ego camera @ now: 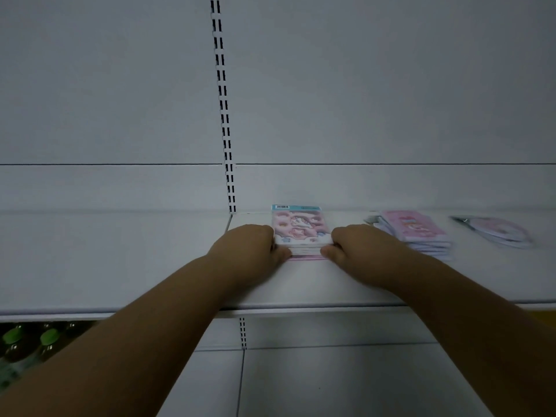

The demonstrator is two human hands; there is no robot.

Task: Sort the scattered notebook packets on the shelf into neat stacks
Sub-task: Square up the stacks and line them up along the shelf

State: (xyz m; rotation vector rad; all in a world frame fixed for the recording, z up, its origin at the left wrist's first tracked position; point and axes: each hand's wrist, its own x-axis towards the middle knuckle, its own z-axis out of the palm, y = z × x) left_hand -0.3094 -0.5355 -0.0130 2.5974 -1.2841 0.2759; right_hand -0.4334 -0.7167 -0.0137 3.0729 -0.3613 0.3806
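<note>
A stack of pastel notebook packets [299, 228] with a cartoon cover and a blue barcode strip lies on the white shelf [316, 290]. My left hand [249, 251] presses against the stack's left side and my right hand [358, 251] against its right side, thumbs on the near edge. A second, slightly fanned stack of pink packets [416, 233] lies to the right of my right hand. Farther right rests a loose pink packet [496, 231], tilted and blurred.
A slotted upright [224, 115] runs down the white back panel and meets the shelf just left of the stack. Bottles with green caps [30, 341] stand on the lower level at bottom left. The shelf's front lip [301, 310] crosses under my forearms.
</note>
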